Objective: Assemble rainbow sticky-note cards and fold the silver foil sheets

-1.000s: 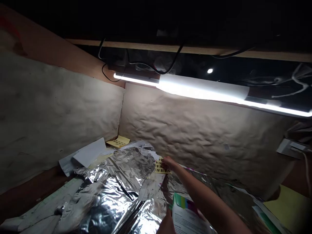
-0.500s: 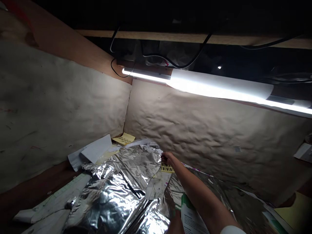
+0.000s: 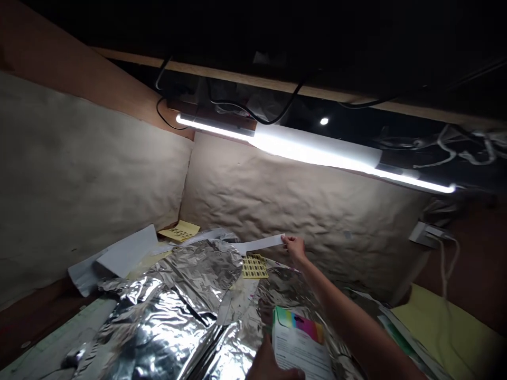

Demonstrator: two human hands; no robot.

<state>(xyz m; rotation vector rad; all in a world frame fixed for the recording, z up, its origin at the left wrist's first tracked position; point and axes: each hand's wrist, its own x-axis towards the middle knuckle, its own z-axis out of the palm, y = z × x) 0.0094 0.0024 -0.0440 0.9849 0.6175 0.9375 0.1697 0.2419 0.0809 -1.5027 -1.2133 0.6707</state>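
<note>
Beyond the foil [image 3: 198,269] edge, right hand [image 3: 295,247] pinching white paper strip [image 3: 261,243]

The right forearm [image 3: 348,322] is bare and slender, narrowing to a slim wrist and a bare right hand [image 3: 295,247] above the printed card [image 3: 301,340]. Just left of the card, the frame's bottom edge cuts off the bare left hand [image 3: 269,368].

The brown wooden desk [image 3: 37,316] has lots of things on it. A big, shiny, crinkly sheet of silver foil [image 3: 158,327] covers the front and middle. A small yellow sheet of stickers [image 3: 255,266] lies just past the foil. Another yellow sheet [image 3: 179,230] sits back in the corner. White paper [image 3: 127,250] lies on the left, and soft yellow paper [image 3: 447,332] lies on the right.
</note>
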